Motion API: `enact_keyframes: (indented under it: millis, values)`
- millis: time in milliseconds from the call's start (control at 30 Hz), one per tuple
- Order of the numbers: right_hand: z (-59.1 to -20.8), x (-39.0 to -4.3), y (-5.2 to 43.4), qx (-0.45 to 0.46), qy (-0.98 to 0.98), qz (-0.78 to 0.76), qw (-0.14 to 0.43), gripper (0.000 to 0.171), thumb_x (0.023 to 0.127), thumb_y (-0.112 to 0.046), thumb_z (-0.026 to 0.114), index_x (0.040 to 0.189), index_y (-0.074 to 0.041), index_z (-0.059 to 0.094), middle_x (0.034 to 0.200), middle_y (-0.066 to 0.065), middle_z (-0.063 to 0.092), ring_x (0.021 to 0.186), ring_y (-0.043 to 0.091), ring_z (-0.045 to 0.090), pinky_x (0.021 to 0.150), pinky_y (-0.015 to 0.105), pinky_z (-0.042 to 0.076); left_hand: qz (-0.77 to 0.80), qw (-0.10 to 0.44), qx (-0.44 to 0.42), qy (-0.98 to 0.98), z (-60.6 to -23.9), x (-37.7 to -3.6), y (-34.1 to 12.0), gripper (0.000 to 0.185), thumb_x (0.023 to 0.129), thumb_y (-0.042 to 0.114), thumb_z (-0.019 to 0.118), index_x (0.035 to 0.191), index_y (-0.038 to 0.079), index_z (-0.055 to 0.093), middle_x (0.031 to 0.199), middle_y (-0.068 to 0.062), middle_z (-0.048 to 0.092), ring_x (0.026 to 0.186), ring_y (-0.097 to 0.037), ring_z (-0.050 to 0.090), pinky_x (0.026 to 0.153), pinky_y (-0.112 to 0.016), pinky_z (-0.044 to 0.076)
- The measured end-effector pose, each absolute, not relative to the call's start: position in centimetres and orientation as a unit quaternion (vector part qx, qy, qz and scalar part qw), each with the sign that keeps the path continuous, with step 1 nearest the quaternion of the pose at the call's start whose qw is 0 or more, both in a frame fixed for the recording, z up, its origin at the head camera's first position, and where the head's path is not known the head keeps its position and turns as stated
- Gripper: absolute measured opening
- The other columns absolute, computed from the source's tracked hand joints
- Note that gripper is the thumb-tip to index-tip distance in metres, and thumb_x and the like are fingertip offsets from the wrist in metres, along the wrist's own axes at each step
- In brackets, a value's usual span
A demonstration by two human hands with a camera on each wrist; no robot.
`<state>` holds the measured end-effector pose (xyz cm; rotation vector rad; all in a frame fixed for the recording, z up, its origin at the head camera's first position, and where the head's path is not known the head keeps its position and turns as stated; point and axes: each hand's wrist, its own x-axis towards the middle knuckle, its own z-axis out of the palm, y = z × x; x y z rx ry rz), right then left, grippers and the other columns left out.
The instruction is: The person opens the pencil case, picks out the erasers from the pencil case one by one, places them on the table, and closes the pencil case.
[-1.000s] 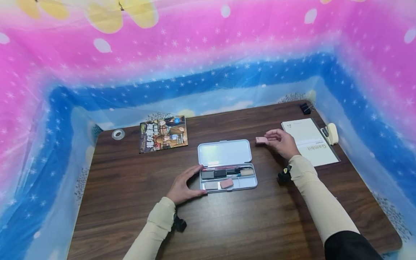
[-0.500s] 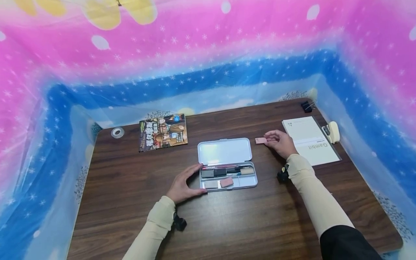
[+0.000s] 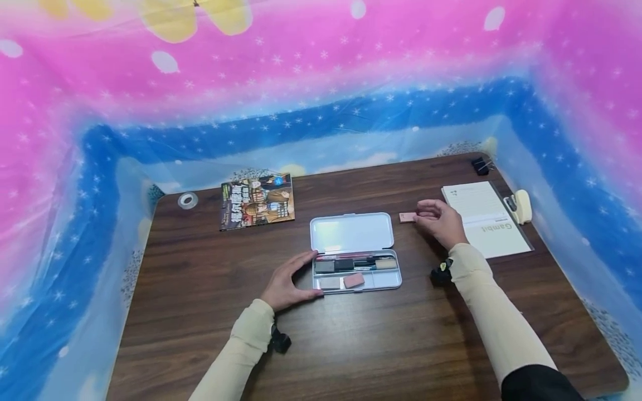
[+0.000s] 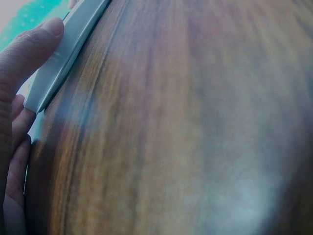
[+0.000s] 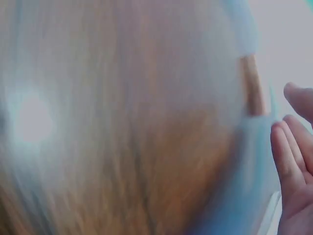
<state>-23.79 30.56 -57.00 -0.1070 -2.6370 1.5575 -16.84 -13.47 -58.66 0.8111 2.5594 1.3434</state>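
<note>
A white pencil case point(image 3: 357, 289) stands with its lid point(image 3: 351, 233) raised at the middle of the table. Its back compartment holds several pens point(image 3: 351, 265); in front lie a pink eraser point(image 3: 354, 280) and a whitish block point(image 3: 329, 283). My left hand point(image 3: 286, 284) holds the case's left end, thumb at the front edge and index finger at the hinge side. To the right, another pink eraser point(image 3: 407, 217) lies on the table by the fingertips of my right hand point(image 3: 440, 221). In the right wrist view, thumb and fingers are parted, with that eraser point(image 5: 253, 85) just beyond them.
A comic-style book point(image 3: 258, 202) and a tape roll point(image 3: 188, 200) lie at the back left. On the right are a notepad point(image 3: 491, 234), a cream stapler point(image 3: 523, 206) and a black binder clip point(image 3: 480, 165). A patterned cloth point(image 3: 326, 100) walls the table's back and sides.
My right fingertips have eased slightly to the right, off the eraser beside them. My left hand stays on the pencil case, and the head view has shifted a little.
</note>
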Motion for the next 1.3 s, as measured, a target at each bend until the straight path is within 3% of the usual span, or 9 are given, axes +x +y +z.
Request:
enact_keyframes:
  millis: [200, 533, 667, 1300]
  values:
    - [-55.6, -21.7, 27.2, -0.002, -0.826, 0.562, 0.046, 0.037, 0.096, -0.014, 0.081, 0.128, 0.000, 0.069, 0.125, 0.019, 0.073, 0.101, 0.006, 0.072, 0.086, 0.016, 0.057, 0.446, 0.078, 0.267, 0.850, -58.9, -17.0, -13.4, 0.092, 0.080, 0.031, 0.096, 0.159, 0.020, 0.050, 0.160, -0.004, 0.051, 0.148, -0.028, 0.046, 0.121, -0.054, 0.037]
    - [-55.3, -18.2, 18.9, 0.119, -0.807, 0.575, -0.068, 0.027, 0.093, -0.005, 0.081, 0.119, -0.002, 0.074, 0.116, 0.014, 0.076, 0.101, 0.021, 0.074, 0.087, 0.027, 0.061, 0.451, 0.062, 0.278, 0.846, -58.9, -16.9, -13.5, 0.091, 0.080, 0.029, 0.096, 0.159, 0.019, 0.051, 0.158, -0.006, 0.052, 0.146, -0.029, 0.047, 0.120, -0.055, 0.038]
    - [-55.7, -17.5, 17.2, 0.139, -0.830, 0.533, -0.094, 0.027, 0.092, -0.006, 0.083, 0.117, -0.004, 0.075, 0.110, 0.008, 0.077, 0.097, 0.018, 0.074, 0.086, 0.028, 0.062, 0.454, 0.071, 0.274, 0.845, -58.8, -17.0, -13.5, 0.092, 0.080, 0.029, 0.096, 0.159, 0.020, 0.050, 0.159, -0.006, 0.052, 0.147, -0.029, 0.047, 0.121, -0.055, 0.037]
    - [-55.9, -17.4, 15.7, 0.170, -0.889, 0.418, -0.081, 0.025, 0.088, -0.007, 0.086, 0.110, -0.012, 0.076, 0.103, -0.001, 0.076, 0.091, 0.010, 0.070, 0.085, 0.032, 0.061, 0.456, 0.081, 0.269, 0.844, -59.0, -17.0, -13.5, 0.091, 0.081, 0.030, 0.095, 0.159, 0.022, 0.050, 0.159, -0.006, 0.052, 0.147, -0.028, 0.046, 0.121, -0.054, 0.037]
